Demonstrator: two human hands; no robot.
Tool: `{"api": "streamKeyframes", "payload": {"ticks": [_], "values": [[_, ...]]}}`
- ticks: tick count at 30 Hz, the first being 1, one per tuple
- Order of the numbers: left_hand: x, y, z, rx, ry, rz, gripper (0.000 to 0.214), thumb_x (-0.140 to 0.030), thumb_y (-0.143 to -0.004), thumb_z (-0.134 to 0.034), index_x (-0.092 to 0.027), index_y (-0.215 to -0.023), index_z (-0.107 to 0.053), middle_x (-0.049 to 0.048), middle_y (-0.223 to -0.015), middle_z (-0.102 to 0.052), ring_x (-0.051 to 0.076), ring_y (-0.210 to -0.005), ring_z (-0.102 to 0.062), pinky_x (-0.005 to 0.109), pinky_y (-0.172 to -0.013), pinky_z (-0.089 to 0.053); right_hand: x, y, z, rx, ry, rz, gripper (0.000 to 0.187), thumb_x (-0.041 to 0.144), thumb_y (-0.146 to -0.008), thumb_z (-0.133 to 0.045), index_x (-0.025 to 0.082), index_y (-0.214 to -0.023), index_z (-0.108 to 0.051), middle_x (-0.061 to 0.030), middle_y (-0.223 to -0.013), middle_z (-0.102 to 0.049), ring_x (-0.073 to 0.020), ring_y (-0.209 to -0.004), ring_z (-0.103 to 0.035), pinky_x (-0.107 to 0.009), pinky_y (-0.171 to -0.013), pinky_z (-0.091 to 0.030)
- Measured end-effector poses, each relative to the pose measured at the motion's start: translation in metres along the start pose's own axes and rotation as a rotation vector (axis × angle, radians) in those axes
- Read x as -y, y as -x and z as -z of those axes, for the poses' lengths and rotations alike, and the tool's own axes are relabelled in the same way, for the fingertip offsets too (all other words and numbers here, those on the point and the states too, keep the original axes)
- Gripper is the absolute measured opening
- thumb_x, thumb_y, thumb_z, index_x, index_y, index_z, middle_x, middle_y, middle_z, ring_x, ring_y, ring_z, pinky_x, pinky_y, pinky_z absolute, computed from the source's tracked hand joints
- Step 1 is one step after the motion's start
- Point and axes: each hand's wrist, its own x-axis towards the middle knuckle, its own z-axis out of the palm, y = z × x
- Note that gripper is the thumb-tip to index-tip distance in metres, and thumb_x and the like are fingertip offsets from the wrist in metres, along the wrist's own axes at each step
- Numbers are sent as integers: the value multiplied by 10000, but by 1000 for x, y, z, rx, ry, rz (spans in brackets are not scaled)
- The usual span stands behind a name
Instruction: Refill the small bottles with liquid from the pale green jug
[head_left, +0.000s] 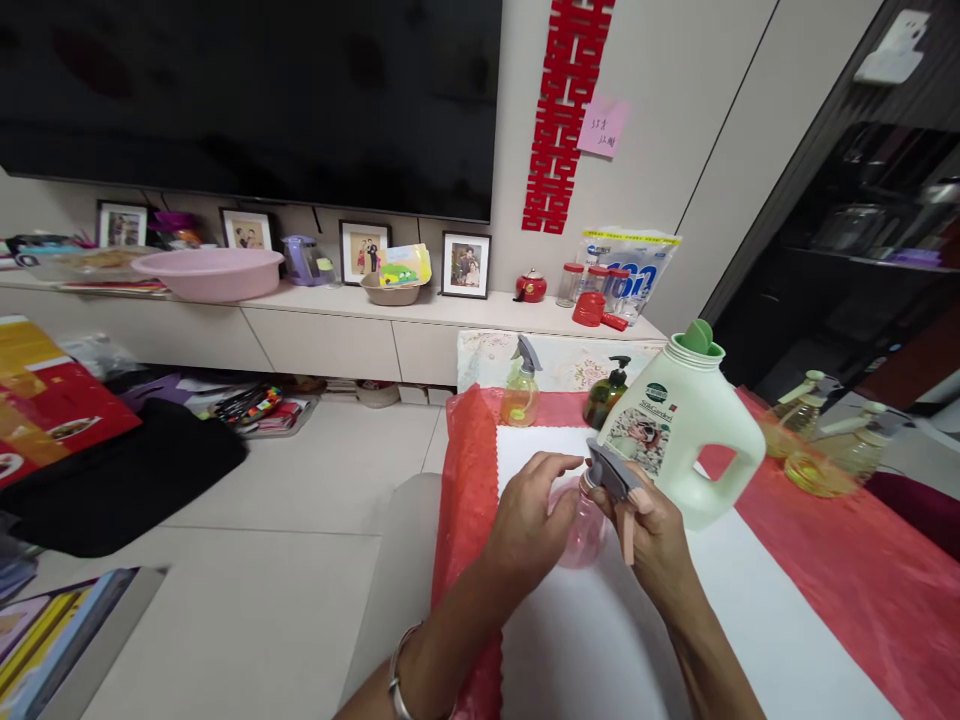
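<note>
A clear pink spray bottle (584, 540) stands upright on the white sheet (600, 640). My left hand (529, 515) wraps round its upper body, thumb and fingers near the neck. At the mouth of the bottle is a grey trigger spray head (613, 474) with a pinkish trigger. My right hand (661, 545) is closed on this head, which tilts a little to the right. Whether it is fully seated on the neck, I cannot tell. Just behind my right hand stands a large pale green jug (720, 430) with a handle and a green cap.
A yellowish spray bottle (520, 398) and a dark green pump bottle (606, 395) stand at the table's back. Two spray bottles with yellow liquid (829, 470) are at the right. A red cover (469, 480) drapes the left edge. Behind runs a low cabinet (315, 345).
</note>
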Motion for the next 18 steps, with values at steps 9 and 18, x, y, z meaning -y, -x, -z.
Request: {"api": "streamKeyframes", "payload": {"ticks": [9, 18], "values": [[0, -10, -3, -36, 104, -20, 192, -178, -843, -661, -187, -1011, -753, 70, -995, -756, 210, -911, -712, 359, -863, -577, 5, 3, -1, 34, -80, -76, 336, 434, -1056, -465, 199, -1172, -676, -65, -1180, -559, -161, -1053, -551, -257, -934, -490], [4, -9, -2, -58, 55, -102, 176, -173, -840, -695, -210, -997, -767, 53, -969, -748, 185, -893, -715, 316, -837, -584, 8, 6, -4, -11, -121, -117, 435, 528, -1042, -461, 174, -1187, -669, -80, -1158, -590, -188, -1064, -570, -290, -963, -482]]}}
